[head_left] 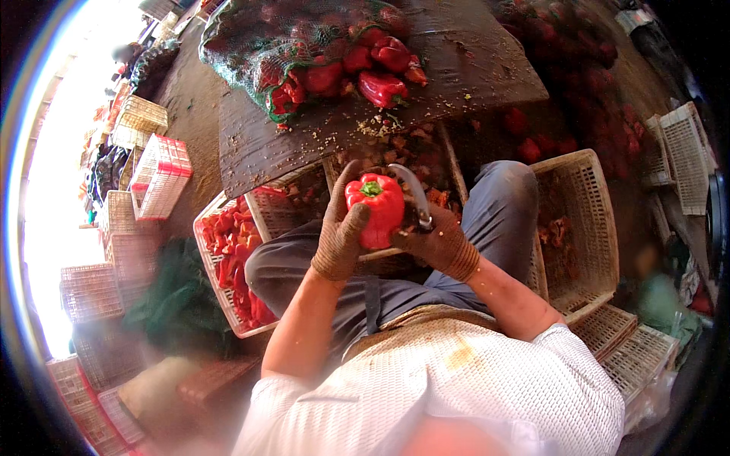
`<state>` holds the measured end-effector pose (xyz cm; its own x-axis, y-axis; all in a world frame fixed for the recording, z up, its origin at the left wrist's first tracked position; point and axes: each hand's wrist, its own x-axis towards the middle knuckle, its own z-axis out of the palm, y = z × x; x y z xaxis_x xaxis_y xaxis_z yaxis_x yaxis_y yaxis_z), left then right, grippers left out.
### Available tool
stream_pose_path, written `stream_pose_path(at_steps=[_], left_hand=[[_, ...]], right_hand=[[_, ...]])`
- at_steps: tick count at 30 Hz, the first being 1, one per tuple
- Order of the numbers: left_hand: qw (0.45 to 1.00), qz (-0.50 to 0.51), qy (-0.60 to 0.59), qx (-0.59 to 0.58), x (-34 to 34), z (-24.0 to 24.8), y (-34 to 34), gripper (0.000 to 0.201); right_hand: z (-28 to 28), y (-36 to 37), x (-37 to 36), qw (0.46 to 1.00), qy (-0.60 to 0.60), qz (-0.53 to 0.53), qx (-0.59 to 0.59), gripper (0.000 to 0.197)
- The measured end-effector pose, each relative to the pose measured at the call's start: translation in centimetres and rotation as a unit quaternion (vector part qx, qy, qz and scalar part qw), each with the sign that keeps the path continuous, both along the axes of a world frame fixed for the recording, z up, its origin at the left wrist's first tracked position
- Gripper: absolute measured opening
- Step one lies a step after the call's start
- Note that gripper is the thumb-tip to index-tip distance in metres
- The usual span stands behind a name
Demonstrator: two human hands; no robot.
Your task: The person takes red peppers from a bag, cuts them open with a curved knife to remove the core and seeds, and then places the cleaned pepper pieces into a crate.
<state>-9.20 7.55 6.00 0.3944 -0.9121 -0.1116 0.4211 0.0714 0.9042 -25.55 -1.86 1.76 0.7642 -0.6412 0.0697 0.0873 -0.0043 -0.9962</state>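
A whole red bell pepper (382, 209) with a green stem sits upright in front of my lap. My gloved left hand (340, 232) is closed around its left side, thumb along the front. In my right hand (437, 242), also gloved, is a curved knife (414, 190), its hooked blade rising beside the pepper's right side. The fingers of that hand come close to the pepper's lower right; whether they touch it I cannot tell. Ahead, a green mesh sack (255, 45) spills more red peppers (380, 88) onto a dark table (471, 68).
A crate (204, 228) of cut red peppers stands at my left knee. Another crate (597, 220) with some scraps is at my right. Pepper scraps and seeds lie below the table edge. Stacked crates (91, 289) line the left, and full sacks (578, 83) lie at far right.
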Motion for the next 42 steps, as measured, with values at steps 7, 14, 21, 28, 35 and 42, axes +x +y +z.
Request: stream_pose_path(at_steps=[7, 14, 21, 28, 35, 42], left_hand=[[0.896, -0.016, -0.427, 0.121, -0.9, -0.2, 1.1, 0.091], [0.890, -0.062, -0.416, 0.174, -1.0, 2.8, 2.0, 0.086], [0.918, -0.168, -0.315, 0.173, -0.1, 2.5, 2.9, 0.075], [0.918, -0.280, -0.174, 0.220, 3.2, 1.8, 3.4, 0.040], [0.956, -0.183, -0.128, 0.190, 5.4, -0.1, 1.9, 0.051], [0.846, 0.081, -0.490, 0.193, 1.6, 1.1, 3.8, 0.024]], right_hand=[[-1.8, 0.3, -0.1, 0.996, -0.022, -0.040, -0.076, 0.069], [0.0, 0.4, -0.9, 0.992, 0.022, 0.009, -0.122, 0.076], [1.8, 1.1, -2.0, 0.995, 0.044, 0.063, -0.063, 0.071], [2.5, 1.0, -3.8, 0.991, 0.080, 0.111, 0.007, 0.066], [3.0, -0.6, -3.2, 0.970, 0.099, 0.091, 0.201, 0.061], [0.2, -0.8, -2.7, 0.996, 0.086, 0.008, 0.028, 0.058]])
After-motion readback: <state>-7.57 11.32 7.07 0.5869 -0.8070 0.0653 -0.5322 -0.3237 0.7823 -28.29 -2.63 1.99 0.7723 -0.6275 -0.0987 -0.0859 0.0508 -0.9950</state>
